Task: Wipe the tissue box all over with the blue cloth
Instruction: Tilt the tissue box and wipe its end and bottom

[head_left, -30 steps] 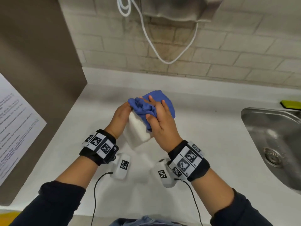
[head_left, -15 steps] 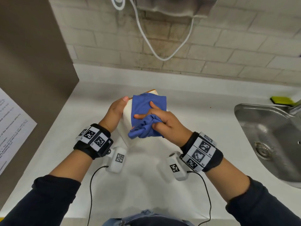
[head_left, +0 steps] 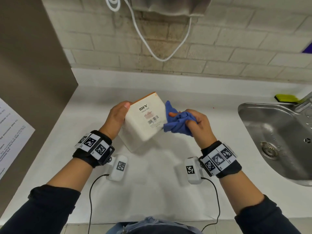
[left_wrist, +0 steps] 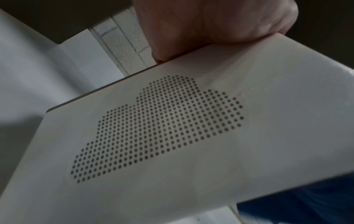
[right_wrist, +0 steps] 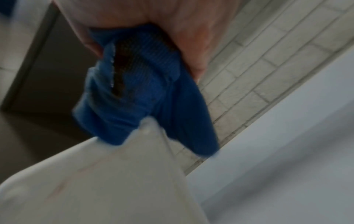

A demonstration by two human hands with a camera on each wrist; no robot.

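Fingers of the right hand point(head_left: 199, 125) clutch the bunched blue cloth point(head_left: 177, 122), apparently touching the tilted tissue box point(head_left: 145, 120) gripped by the left hand point(head_left: 116, 117).

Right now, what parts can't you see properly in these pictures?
- Head view: the left hand fingers go behind the tissue box, so they are hidden.
- Head view: the small print under the barcode is too tiny to read.
- Right wrist view: the blue cloth and box are blurred, so their contact is unclear.
- Left wrist view: the cloth is cut off by the bottom edge.
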